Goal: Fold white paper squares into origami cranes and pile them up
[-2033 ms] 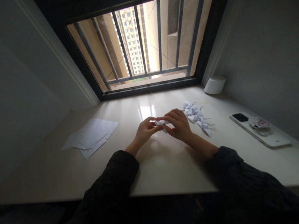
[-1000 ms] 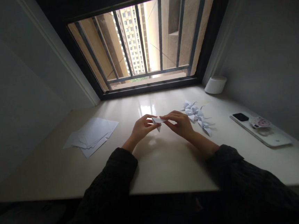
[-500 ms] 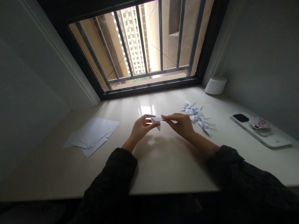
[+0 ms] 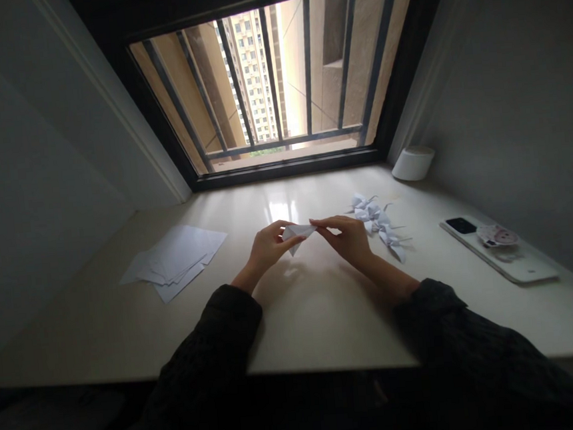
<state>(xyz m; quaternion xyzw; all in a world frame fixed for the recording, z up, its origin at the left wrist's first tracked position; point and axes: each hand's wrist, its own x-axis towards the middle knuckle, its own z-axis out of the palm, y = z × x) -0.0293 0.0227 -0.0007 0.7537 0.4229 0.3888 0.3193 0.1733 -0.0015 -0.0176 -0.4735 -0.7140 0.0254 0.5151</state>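
Observation:
Between my two hands, above the middle of the white tabletop, is a small piece of folded white paper [image 4: 298, 231] with a point hanging down. My left hand [image 4: 269, 244] grips its left side, thumb in front and fingers behind. At the paper's right tip, my right hand [image 4: 341, 234] pinches with thumb and fingertips. Several folded white paper cranes [image 4: 377, 219] lie in a row just right of my right hand. Part of the folded paper is hidden by my left fingers and thumb.
A stack of white paper sheets [image 4: 179, 254] lies on the left of the tabletop [image 4: 320, 319]. On the right are a white phone [image 4: 500, 250] with a round cartoon grip and, farther back, a white cylinder [image 4: 413, 164]. A barred window [image 4: 275, 89] stands behind.
The folded paper has turned in my fingers and now shows a wider face, its lower point shifted left. Both hands stay in nearly the same place.

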